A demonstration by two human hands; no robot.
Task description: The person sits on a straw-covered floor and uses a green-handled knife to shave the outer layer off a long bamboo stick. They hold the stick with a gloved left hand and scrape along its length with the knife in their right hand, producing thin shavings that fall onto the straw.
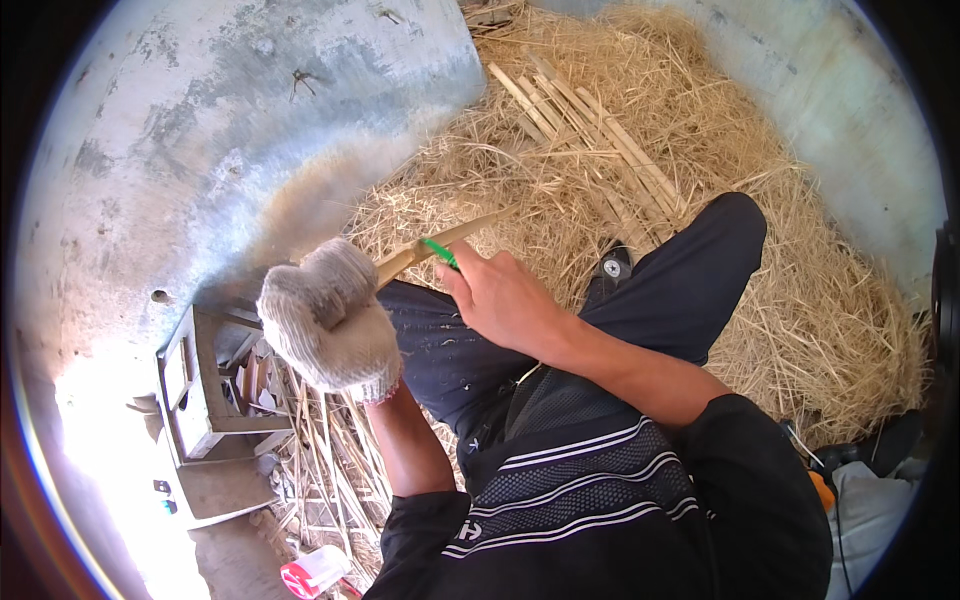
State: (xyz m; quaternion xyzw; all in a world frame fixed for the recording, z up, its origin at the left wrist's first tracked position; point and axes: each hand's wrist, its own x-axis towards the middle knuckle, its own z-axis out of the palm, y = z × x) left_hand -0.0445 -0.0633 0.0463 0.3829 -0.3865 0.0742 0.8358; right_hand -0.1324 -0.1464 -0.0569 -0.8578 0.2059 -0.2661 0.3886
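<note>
My left hand (330,315), in a thick off-white knit glove, is closed around one end of a pale bamboo strip (398,263). The strip slants away from the glove, up and to the right, over my legs, and its tip thins out above the straw. My bare right hand (508,300) is closed on a small green tool (440,252), which meets the strip just beyond the glove. Only a short green part of this tool shows; my fingers cover the rest, and its kind cannot be made out.
Loose straw (820,300) covers the floor ahead and to the right, with a bundle of split bamboo strips (600,130) on it. At left stands a worn box-like frame (200,400) by the wall (200,150). A red-lidded clear container (316,572) lies at lower left near thin sticks (325,470).
</note>
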